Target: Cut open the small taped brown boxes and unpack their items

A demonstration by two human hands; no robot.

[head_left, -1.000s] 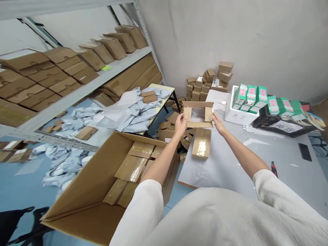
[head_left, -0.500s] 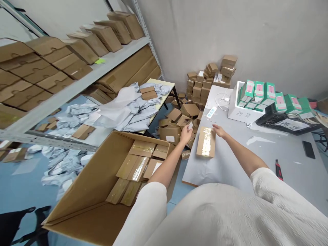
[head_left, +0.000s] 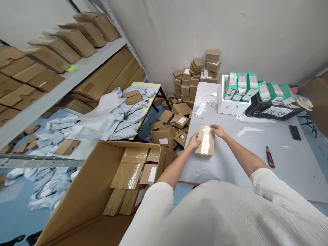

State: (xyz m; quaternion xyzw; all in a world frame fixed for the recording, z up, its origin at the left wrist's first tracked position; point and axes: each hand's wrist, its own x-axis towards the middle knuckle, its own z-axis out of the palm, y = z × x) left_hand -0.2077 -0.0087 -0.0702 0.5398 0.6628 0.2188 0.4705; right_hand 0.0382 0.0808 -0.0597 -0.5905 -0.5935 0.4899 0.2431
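A small brown cardboard box (head_left: 202,145) with shiny clear tape down its top rests on the grey-covered table (head_left: 230,164), near its left edge. My left hand (head_left: 194,140) grips the left side of this box, thumb on top. At its far right corner, my right hand (head_left: 218,131) holds on with fingers bent around the edge. To the right on the table lies a red and black box cutter (head_left: 270,157). A white power strip (head_left: 200,109) with a cable sits beyond the box.
A large open carton (head_left: 77,191) with several taped boxes stands at left. Behind are a white foam box (head_left: 232,107) and a black crate (head_left: 271,112) with green packs, plus a phone (head_left: 295,133). Cartons (head_left: 181,109) pile up on the floor; shelving (head_left: 84,71) runs along the left.
My left hand has come from over the floor cartons onto the box's left side; the white slip it held no longer shows. My right hand stays at the box. The view has turned right.
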